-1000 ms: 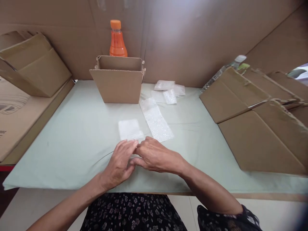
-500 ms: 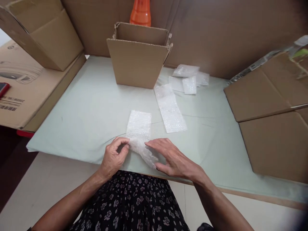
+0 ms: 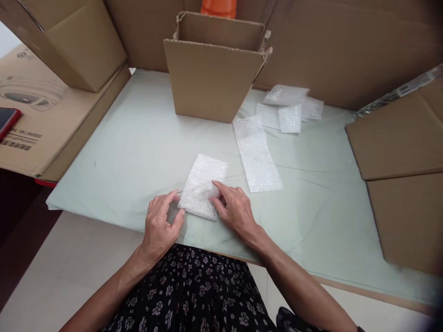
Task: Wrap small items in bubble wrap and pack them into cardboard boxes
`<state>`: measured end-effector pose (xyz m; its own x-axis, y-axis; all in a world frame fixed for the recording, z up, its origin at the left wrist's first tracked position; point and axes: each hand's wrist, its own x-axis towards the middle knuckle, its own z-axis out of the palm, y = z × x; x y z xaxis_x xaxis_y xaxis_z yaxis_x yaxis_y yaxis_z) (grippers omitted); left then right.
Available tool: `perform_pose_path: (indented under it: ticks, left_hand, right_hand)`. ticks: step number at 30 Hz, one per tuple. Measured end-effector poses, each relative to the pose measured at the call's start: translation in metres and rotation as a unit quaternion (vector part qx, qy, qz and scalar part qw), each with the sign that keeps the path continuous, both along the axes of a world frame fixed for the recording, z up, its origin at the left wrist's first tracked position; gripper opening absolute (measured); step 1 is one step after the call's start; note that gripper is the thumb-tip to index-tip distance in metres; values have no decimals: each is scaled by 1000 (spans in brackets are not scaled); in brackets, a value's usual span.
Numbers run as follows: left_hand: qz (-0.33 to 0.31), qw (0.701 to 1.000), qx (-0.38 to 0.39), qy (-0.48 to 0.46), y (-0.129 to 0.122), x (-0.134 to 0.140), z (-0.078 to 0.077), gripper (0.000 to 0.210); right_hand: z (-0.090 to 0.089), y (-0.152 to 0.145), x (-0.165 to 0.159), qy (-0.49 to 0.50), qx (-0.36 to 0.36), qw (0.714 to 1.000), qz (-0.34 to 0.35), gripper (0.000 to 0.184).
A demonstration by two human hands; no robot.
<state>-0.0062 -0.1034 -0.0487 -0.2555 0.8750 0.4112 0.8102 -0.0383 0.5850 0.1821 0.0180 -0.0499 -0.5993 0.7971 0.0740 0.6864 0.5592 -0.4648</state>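
Observation:
A folded piece of bubble wrap (image 3: 199, 184) lies flat on the cloth-covered table near its front edge. At its lower left corner is my left hand (image 3: 161, 221), fingers curved and apart, with the thumb tip touching the corner. My right hand (image 3: 235, 207) rests on the wrap's right side, thumb and forefinger spread on its surface. To the right of it lies a longer strip of bubble wrap (image 3: 259, 157). Behind that strip, several smaller pieces of bubble wrap (image 3: 290, 118) overlap loosely.
An open-topped cardboard box (image 3: 209, 80) stands at the back, with an orange object (image 3: 218, 8) behind it. More cardboard boxes (image 3: 404, 184) bound the right side. On the left, a printed carton (image 3: 51, 124) bears another box (image 3: 86, 46) and a red-edged phone (image 3: 8, 121).
The near end of the bubble wrap, raised and crumpled before, now lies folded over flat. My right hand has moved from its free end onto the wrap. The view has shifted slightly.

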Motion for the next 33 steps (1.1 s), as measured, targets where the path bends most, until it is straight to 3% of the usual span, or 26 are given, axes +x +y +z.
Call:
perform_pose_path:
  ticks: [4, 7, 10, 12, 14, 19, 23, 26, 29, 33]
  left_hand:
    - [-99, 990, 18, 95, -2, -9, 8, 55]
    - [-198, 968, -29, 150, 6, -15, 9, 45]
    - [-239, 955, -48, 171, 17, -22, 6, 39]
    - [-246, 953, -31, 175, 21, -24, 6, 34]
    - [-239, 959, -8, 150, 23, -25, 9, 28]
    - [-224, 974, -14, 41, 25, -21, 18, 18]
    - [-156, 981, -27, 112, 38, -15, 12, 18]
    - [-117, 983, -21, 138, 44, -12, 8, 21]
    - [-164, 982, 13, 94, 36, -13, 8, 30]
    - [-230, 972, -13, 47, 22, -16, 8, 41]
  right_hand:
    - [-1, 0, 2, -22, 28, 999, 14, 37]
    - [9, -9, 9, 1, 84, 996, 10, 39]
    - [21, -21, 16, 31, 128, 990, 56, 46]
    - [24, -27, 17, 19, 118, 985, 122, 43]
    - [22, -30, 16, 8, 94, 984, 149, 26]
    - [16, -28, 20, 59, 17, 993, 99, 22]
    - [24, -35, 25, 65, 134, 987, 54, 25]
    - [26, -37, 21, 14, 157, 981, 116, 25]
    - [19, -30, 15, -4, 134, 981, 141, 18]
    - [11, -19, 18, 72, 35, 990, 119, 22]
